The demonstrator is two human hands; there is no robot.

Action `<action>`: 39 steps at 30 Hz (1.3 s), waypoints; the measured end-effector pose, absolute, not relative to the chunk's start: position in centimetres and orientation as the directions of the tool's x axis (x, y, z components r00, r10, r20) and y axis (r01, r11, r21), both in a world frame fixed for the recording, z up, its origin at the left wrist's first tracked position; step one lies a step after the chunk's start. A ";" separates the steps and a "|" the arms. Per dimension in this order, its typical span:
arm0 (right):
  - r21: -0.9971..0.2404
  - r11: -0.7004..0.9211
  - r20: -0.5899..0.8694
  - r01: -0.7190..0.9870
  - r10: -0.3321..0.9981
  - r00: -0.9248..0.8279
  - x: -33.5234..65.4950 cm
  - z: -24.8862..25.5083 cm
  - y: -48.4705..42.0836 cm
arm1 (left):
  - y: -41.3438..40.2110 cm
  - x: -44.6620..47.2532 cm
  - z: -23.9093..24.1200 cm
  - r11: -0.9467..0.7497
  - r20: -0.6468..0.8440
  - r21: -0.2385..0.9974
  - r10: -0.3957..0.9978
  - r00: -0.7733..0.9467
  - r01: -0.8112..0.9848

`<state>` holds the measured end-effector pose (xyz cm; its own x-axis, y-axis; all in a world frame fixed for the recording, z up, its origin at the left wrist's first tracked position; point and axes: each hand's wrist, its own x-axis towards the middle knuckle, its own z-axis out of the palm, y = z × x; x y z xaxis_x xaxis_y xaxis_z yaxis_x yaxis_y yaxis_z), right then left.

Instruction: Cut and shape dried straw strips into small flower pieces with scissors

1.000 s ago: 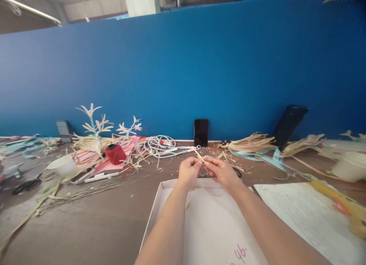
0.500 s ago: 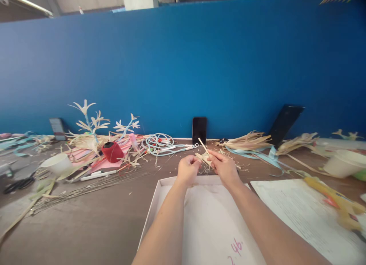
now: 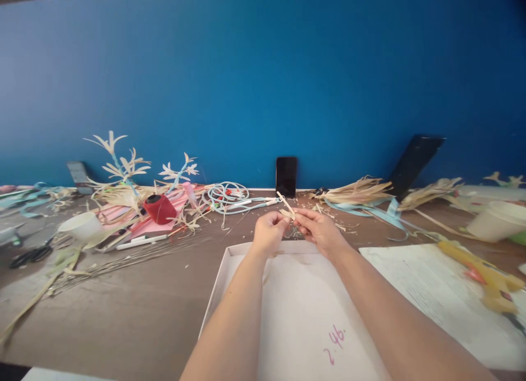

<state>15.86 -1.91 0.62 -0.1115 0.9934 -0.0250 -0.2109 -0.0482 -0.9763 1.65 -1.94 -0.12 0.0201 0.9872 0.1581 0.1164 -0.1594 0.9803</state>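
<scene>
Head view: both hands are working close together, centre, around the far rim of the shallow white tray (image 3: 304, 304). Left hand (image 3: 269, 232) is pinching a small pale piece (image 3: 286, 213) between thumb and index finger, other fingers curling in. Right hand (image 3: 322, 230) is pressing thumb and forefinger together at the same spot; fingertips of the two hands are nearly meeting. A thin pale strip (image 3: 284, 202) is sticking up and leftward from between them; can't tell which hand is carrying most of it. Forearms are crossing over the tray, with "2.46." showing in purplish ink between them.

Behind the hands, a black phone (image 3: 286, 176) is leaning on the blue partition (image 3: 263, 85). Pale scraps are littering the table (image 3: 135, 326) just past the fingers.

Left side: light-blue cord (image 3: 226, 199) is lying coiled, red spool (image 3: 160, 209) is sitting tilted on pink sheets, white pen (image 3: 142, 242) and thin wires (image 3: 135, 267) are lying in front. Pale flowers (image 3: 127, 166) are standing behind the spool.

Right side: pale fibre bundle (image 3: 357, 192) is lying near blue ribbon (image 3: 370, 210); yellow glue gun (image 3: 489, 277) is resting on printed paper (image 3: 411, 282).
</scene>
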 end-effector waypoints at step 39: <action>-0.892 -0.005 0.012 -0.452 0.999 -0.035 17.0 -1.1 -0.4 | -4.3 -0.8 2.9 -0.051 -0.118 0.328 0.988 0.095 0.943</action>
<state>17.00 -0.36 -1.11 -0.0347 0.9993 0.0118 -0.4523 -0.0052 -0.8918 -0.77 -4.35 2.90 0.0948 0.9885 -0.1181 0.9433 -0.0513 0.3280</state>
